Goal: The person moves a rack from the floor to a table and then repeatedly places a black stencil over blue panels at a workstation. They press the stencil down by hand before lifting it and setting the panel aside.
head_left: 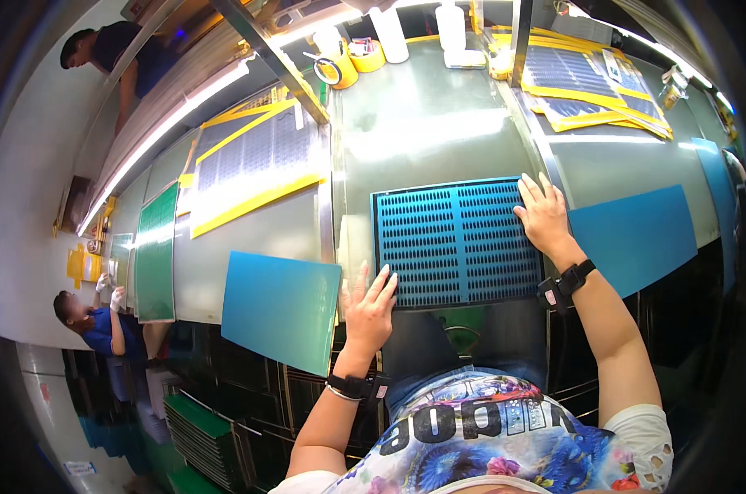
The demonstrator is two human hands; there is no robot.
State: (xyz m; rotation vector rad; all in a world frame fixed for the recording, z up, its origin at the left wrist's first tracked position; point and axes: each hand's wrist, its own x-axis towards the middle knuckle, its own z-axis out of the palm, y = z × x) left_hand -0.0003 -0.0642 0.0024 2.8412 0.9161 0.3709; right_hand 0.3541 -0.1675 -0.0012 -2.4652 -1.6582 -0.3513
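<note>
A blue panel (459, 239) with rows of dark slots, split by a plain strip down its middle, lies inside a thin dark border on the grey worktable (422, 123) in front of me. The fingers of my right hand (543, 218) are spread over the panel's far right corner and right edge. At the near left corner, my left hand (369, 317) rests with its fingers stretched out along the edge. Neither hand is closed round anything. Both wrists wear black bands.
Plain blue sheets lie at left (278, 305) and right (640, 235). Yellow-taped patterned sheets (257, 160) are at the back left, with more (591, 82) at the back right. Yellow tape rolls (336, 72) stand at the back. Another person (105, 325) works at far left beside a green panel (156, 255).
</note>
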